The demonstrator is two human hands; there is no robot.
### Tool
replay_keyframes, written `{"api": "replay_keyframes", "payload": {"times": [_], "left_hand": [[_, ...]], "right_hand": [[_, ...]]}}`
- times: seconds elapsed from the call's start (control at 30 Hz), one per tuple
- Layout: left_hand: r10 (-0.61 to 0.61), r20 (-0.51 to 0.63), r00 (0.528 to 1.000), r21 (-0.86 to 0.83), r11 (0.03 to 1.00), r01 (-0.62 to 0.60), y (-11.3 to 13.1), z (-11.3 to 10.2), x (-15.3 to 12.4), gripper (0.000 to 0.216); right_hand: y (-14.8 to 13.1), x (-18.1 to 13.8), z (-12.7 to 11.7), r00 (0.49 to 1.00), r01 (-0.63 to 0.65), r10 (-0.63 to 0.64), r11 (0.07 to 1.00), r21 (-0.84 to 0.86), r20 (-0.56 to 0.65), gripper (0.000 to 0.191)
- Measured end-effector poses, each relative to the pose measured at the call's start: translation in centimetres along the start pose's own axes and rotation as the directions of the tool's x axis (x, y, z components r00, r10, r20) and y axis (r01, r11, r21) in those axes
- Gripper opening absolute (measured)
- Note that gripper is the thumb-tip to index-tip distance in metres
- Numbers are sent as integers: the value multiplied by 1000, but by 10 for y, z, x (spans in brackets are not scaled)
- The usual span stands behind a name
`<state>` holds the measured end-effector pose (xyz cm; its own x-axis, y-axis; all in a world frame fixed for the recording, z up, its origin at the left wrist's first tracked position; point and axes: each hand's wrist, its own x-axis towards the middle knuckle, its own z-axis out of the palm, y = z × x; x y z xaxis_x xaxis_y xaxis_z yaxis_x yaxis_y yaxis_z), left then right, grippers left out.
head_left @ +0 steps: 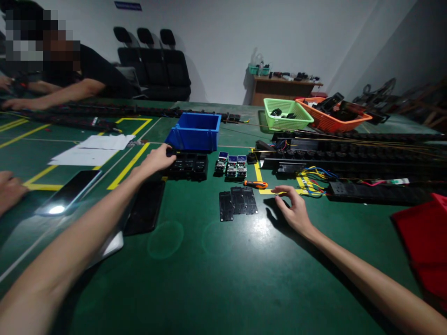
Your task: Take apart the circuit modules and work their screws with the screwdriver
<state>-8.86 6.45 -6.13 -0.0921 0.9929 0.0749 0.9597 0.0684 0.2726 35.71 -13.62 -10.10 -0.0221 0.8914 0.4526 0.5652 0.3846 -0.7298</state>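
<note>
My left hand [158, 159] reaches to the left end of a row of black plastic housings [190, 166], thumb and fingers closed at its edge. The row lies in front of a blue bin [199, 132]. Over the table near a screwdriver [256, 184] with an orange and black handle, my right hand [294, 209] is open, its fingers curved and apart with nothing in them. Between the hands lie several flat black covers [239, 202]. Behind them stand small circuit modules [236, 166] with blue-faced tops.
Left are a black phone [145, 207], a lit phone [71, 191], papers [92, 149] and another person's hand [11, 190]. Long black rails [335, 153] with loose wires [314, 179] lie right. Green [288, 122] and orange baskets [344, 122] stand behind. Another person [91, 74] leans over the table.
</note>
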Motion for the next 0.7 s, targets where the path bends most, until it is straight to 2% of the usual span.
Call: {"api": "replay_keyframes", "payload": {"times": [0.33, 0.53, 0.7], "left_hand": [[68, 80, 994, 8, 998, -69, 40, 9, -10, 66], [110, 58, 992, 71, 991, -114, 46, 17, -18, 62], [115, 11, 993, -12, 993, -115, 43, 29, -18, 62]], "right_hand": [[1, 0, 0, 1000, 1, -1, 1000, -3, -2, 22], [1, 0, 0, 1000, 0, 0, 1000, -2, -2, 21], [-1, 0, -1, 1000, 6, -6, 1000, -7, 1, 21]]}}
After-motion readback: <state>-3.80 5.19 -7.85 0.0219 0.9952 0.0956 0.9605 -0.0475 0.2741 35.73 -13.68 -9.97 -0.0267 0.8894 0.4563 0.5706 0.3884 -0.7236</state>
